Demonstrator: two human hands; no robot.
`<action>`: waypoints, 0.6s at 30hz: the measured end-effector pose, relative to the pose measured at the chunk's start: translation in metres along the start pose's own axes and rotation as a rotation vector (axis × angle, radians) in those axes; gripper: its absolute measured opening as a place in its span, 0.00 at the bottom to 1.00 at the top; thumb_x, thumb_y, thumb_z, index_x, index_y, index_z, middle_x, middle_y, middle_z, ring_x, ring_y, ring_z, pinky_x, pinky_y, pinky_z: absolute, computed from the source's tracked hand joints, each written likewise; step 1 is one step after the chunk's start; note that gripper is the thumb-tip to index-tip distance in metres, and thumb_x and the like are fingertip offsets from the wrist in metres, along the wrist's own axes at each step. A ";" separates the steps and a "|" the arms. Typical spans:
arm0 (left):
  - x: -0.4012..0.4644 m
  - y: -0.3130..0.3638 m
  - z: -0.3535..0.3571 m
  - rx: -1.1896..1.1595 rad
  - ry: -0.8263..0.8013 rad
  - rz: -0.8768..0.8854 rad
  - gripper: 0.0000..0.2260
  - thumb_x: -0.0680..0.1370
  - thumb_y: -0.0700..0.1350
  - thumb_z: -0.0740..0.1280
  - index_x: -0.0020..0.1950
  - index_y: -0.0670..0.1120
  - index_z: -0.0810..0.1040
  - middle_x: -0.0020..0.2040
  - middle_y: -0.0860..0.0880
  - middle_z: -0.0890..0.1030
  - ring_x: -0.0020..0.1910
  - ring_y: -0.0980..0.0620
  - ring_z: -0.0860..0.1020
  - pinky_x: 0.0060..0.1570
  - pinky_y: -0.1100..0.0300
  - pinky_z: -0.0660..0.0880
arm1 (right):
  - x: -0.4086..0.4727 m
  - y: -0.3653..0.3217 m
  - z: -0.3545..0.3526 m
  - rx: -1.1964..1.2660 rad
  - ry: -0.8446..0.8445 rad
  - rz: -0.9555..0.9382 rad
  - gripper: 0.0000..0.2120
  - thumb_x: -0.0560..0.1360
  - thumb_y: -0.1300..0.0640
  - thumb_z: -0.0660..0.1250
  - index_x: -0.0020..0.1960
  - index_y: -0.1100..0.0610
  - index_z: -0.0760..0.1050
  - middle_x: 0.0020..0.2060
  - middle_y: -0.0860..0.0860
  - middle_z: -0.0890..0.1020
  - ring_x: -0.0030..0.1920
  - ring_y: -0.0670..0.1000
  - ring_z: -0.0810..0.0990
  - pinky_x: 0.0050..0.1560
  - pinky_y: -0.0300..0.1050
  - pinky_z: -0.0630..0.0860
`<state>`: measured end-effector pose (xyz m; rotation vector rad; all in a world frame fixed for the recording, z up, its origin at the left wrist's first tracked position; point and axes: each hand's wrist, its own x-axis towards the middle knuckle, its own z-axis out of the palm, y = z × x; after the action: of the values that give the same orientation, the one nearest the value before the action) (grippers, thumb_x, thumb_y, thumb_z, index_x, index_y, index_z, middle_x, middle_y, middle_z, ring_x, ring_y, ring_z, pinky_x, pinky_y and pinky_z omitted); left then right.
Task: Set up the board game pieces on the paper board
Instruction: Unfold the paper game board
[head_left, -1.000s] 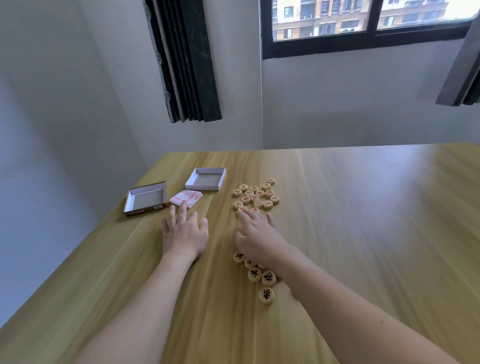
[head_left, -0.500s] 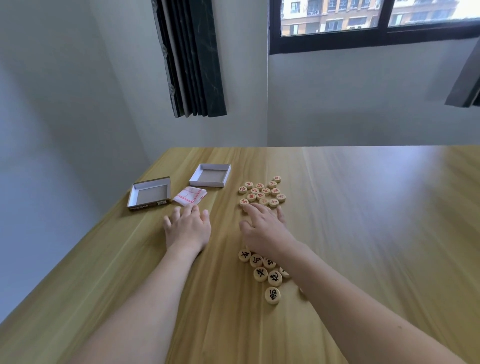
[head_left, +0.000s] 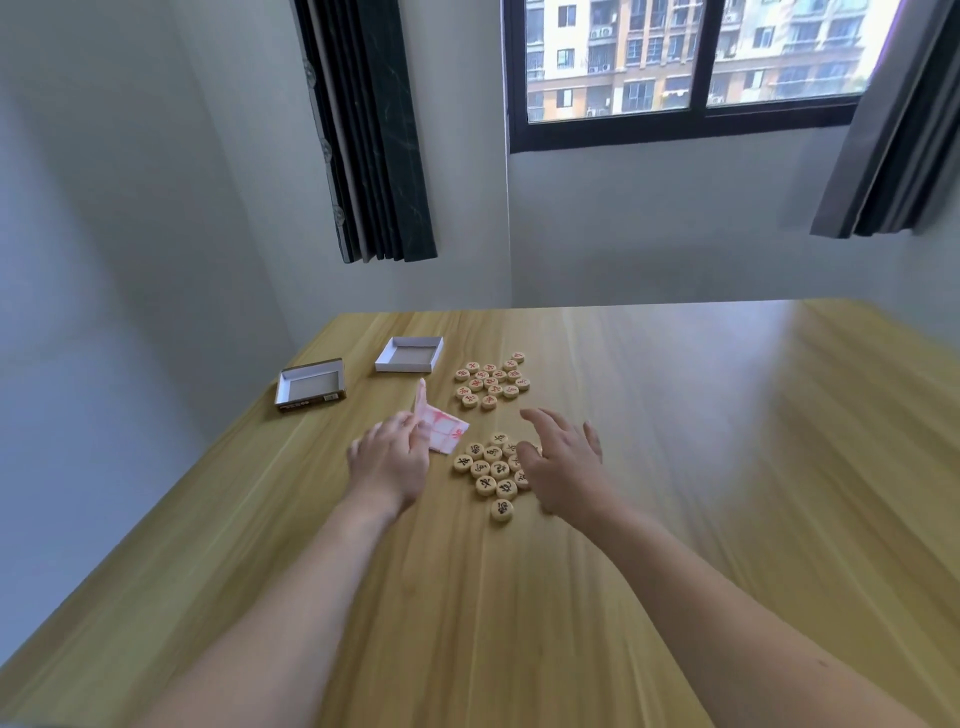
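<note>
Still folded, the paper board (head_left: 442, 431) is a small white packet with red lines, lying on the wooden table (head_left: 675, 467) with one flap standing up at its far left corner. The left hand (head_left: 389, 457) is at the packet's near left edge, fingers curled there and covering that corner; they appear to pinch the paper, though the contact itself is partly hidden by the hand. Just right of the packet lies a cluster of round wooden pieces with black characters (head_left: 491, 473), flat on the table and touching one another, one piece a little apart at the near end. The right hand (head_left: 563, 457) is above the right side of this cluster, fingers spread and loosely bent, holding nothing; it hides a few of the pieces beneath it. Farther back, beyond both hands, a second cluster of pieces with red characters (head_left: 492, 383) lies flat in a loose group. Left of that group sits a shallow white box tray (head_left: 410, 354), open side up, and further left a second tray with a brown outer wall (head_left: 310, 385), also open. Behind the table are pale walls, a dark curtain (head_left: 374, 130) and a window (head_left: 691, 62) showing apartment blocks.
</note>
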<state>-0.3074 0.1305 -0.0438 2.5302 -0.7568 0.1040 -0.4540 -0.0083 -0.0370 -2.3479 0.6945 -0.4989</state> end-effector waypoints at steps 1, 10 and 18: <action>-0.005 0.006 -0.007 -0.027 0.002 0.016 0.22 0.83 0.54 0.48 0.73 0.48 0.67 0.73 0.50 0.68 0.72 0.48 0.64 0.69 0.51 0.55 | -0.007 0.001 -0.003 0.011 0.008 0.007 0.23 0.79 0.54 0.56 0.74 0.50 0.63 0.73 0.44 0.64 0.73 0.44 0.61 0.75 0.51 0.37; -0.067 0.075 -0.077 -0.575 -0.006 0.260 0.18 0.83 0.54 0.53 0.66 0.49 0.76 0.64 0.55 0.77 0.59 0.64 0.74 0.57 0.69 0.68 | -0.069 0.011 -0.039 0.308 0.051 0.034 0.21 0.79 0.57 0.59 0.71 0.52 0.67 0.70 0.47 0.69 0.69 0.48 0.66 0.69 0.42 0.61; -0.103 0.132 -0.091 -1.297 -0.224 0.206 0.24 0.84 0.53 0.50 0.64 0.38 0.76 0.60 0.44 0.81 0.62 0.47 0.78 0.63 0.52 0.73 | -0.094 0.032 -0.066 0.989 0.030 0.231 0.21 0.79 0.52 0.62 0.71 0.53 0.66 0.60 0.49 0.75 0.60 0.52 0.75 0.60 0.49 0.73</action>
<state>-0.4583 0.1292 0.0719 1.2346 -0.7858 -0.4642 -0.5726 -0.0043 -0.0260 -1.3229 0.5393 -0.5939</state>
